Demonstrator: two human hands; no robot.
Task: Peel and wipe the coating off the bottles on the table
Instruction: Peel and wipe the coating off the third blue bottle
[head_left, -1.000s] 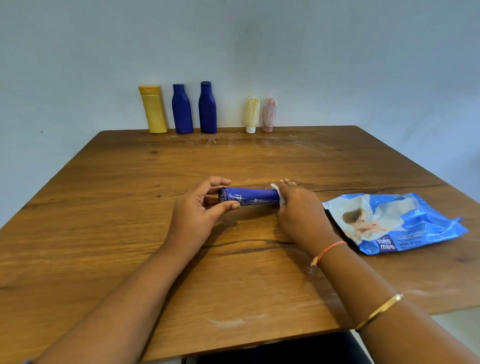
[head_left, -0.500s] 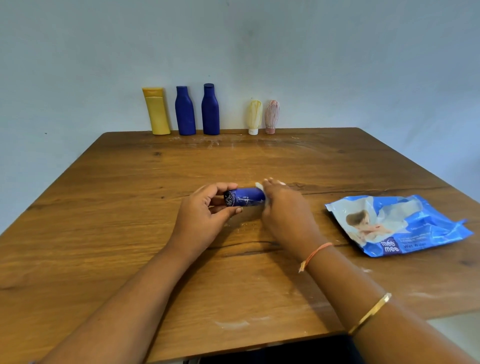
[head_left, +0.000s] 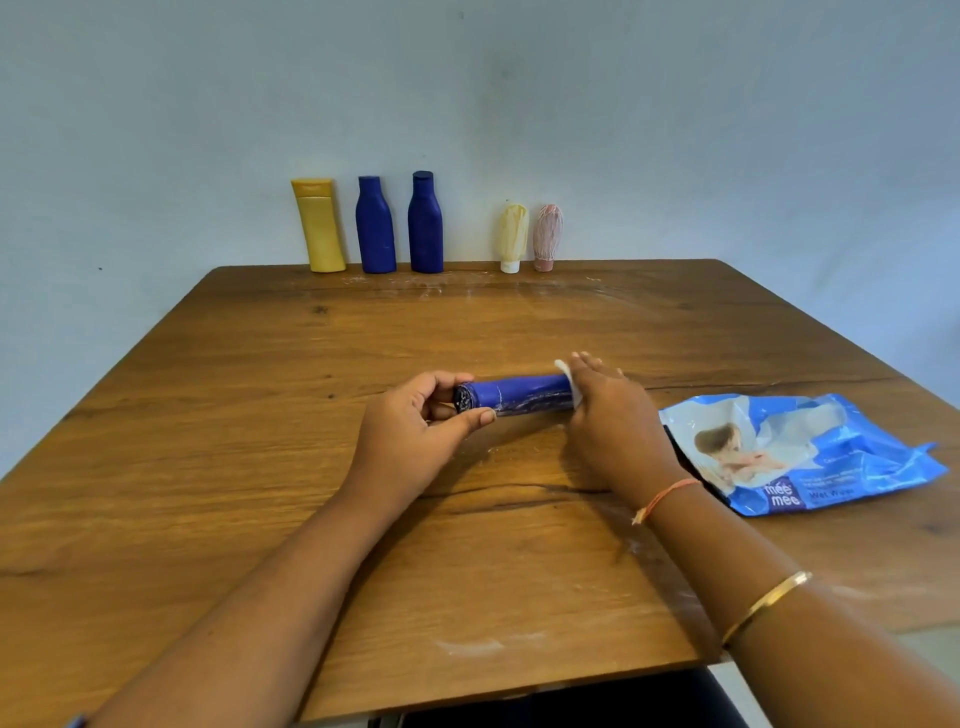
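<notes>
Your bottle (head_left: 519, 396) lies on its side mid-table (head_left: 260, 467), its long axis running left to right and its dark end pointing left. Your left hand (head_left: 410, 441) pinches that end between thumb and fingers. Your right hand (head_left: 613, 431) clasps a wipe (head_left: 566, 375) round the other end.

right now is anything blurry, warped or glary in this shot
Head view: soft even light, no glare; a faint shadow on the table beneath the blue bottle; the wide-angle lens slightly bows the table's edges; the right hand holding the white wipe looks slightly smeared, the left hand sharp.
</notes>
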